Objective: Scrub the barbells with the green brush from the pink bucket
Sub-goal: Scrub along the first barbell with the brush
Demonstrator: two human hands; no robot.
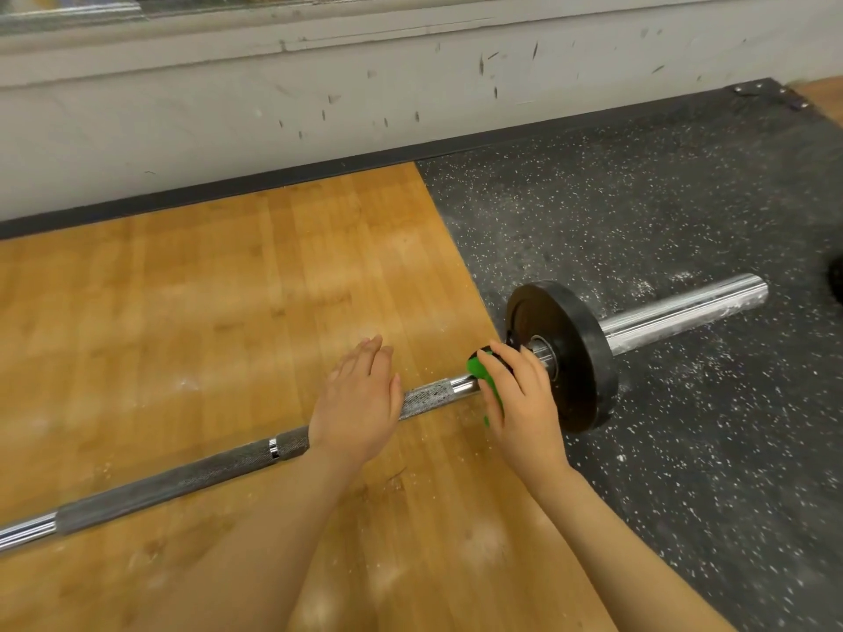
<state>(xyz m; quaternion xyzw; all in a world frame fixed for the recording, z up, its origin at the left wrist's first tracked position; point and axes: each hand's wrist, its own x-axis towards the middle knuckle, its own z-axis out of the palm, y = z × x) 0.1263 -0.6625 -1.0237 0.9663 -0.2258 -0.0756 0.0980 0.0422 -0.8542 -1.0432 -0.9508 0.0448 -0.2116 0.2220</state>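
Note:
A steel barbell point(191, 476) lies across the wooden floor, running from the lower left up to the right. A black weight plate point(575, 358) sits on its right sleeve, over the rubber mat. My left hand point(358, 401) rests flat on the knurled shaft with straight fingers. My right hand point(517, 399) grips the green brush point(479, 369) and holds it against the smooth part of the shaft just left of the plate. Most of the brush is hidden under my fingers. The pink bucket is not in view.
A scuffed grey wall point(319, 98) with a dark baseboard runs along the back. The speckled black rubber mat point(661, 212) covers the floor on the right. White chalk dust lies on the wood point(182, 289) and mat. A dark object point(837, 280) shows at the right edge.

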